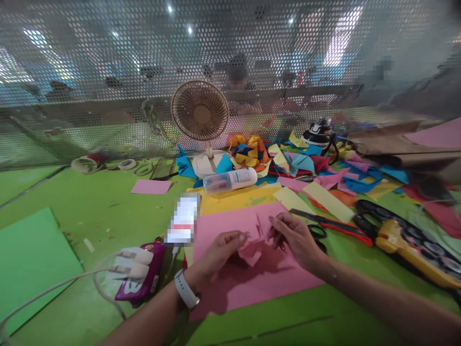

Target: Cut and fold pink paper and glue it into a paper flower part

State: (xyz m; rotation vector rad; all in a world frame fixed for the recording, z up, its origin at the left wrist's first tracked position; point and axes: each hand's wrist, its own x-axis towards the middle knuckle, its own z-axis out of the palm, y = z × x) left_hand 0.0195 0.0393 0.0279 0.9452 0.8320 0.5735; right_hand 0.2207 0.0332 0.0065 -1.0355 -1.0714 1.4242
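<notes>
Both my hands work a small pink folded paper piece (254, 246) just above a large pink paper sheet (248, 278) on the green table (90, 211). My left hand (219, 252), with a white watch on its wrist, pinches the piece's left edge with thumb and fingers. From the right, my right hand (295, 238) pinches the piece's upper right part with its fingertips. A yellow sheet (237, 198) lies behind the pink sheet.
Scissors (317, 225) and a yellow tool (410, 250) lie to the right. A heap of coloured paper scraps (306, 166), a clear bottle (230, 180) and a small fan (200, 113) stand behind. A purple device with white plugs (139, 271) and a green board (30, 262) lie left. A perforated screen (108, 72) closes the back.
</notes>
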